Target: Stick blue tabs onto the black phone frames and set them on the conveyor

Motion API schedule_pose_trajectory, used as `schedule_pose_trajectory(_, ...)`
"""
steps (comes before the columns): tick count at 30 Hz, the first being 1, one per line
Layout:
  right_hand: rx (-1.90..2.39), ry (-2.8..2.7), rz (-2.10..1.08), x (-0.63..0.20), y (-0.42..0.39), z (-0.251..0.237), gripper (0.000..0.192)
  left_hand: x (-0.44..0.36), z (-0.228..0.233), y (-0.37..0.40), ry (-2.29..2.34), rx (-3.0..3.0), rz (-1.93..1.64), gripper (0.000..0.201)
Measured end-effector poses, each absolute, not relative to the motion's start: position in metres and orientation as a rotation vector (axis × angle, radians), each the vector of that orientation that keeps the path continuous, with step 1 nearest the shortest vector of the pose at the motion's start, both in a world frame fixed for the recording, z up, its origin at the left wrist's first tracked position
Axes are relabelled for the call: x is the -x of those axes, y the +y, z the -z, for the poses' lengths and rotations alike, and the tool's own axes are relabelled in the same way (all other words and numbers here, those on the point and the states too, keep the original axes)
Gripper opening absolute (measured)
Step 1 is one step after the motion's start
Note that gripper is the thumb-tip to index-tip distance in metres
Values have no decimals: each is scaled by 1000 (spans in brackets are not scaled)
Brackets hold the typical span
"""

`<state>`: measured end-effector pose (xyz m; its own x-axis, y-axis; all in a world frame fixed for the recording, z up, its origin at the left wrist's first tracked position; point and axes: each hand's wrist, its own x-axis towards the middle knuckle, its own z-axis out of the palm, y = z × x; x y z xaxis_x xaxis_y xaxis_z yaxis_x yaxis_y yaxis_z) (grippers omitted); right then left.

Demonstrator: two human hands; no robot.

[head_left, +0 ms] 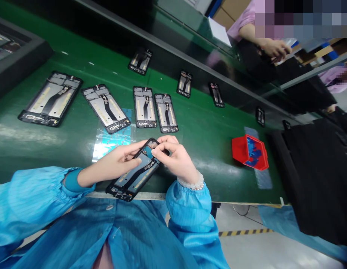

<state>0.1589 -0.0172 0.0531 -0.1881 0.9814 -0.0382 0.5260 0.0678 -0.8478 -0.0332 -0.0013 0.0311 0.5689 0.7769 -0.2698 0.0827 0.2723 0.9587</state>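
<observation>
An opened phone frame (141, 170) with a dark flex cable down its middle is held at a slant over the front edge of the green bench. My left hand (114, 162) grips its left side, thumb lying across the inner face. At its upper end my right hand (173, 155) has thumb and index finger pinched together over the top corner. A small blue piece (147, 151) shows on the frame beside those fingertips; whether they hold anything is hidden. Behind my hands lie more phone frames, among them a tilted one (106, 108) and an upright one (166, 113).
A red bin (237, 149) with blue pieces stands to the right on a clear strip. Shiny film sheets (111, 144) lie left of centre. A black tray (22, 48) is at far left, a black-covered stack (316, 179) at right. Across the bench, a co-worker's hand (276, 48) shows.
</observation>
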Motion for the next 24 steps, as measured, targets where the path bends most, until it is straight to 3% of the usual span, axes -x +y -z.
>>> schedule_pose_trajectory(24,1417,-1764,-1126,-159,-23,-54,14,26,-27,-11,930,-1392,-555,23)
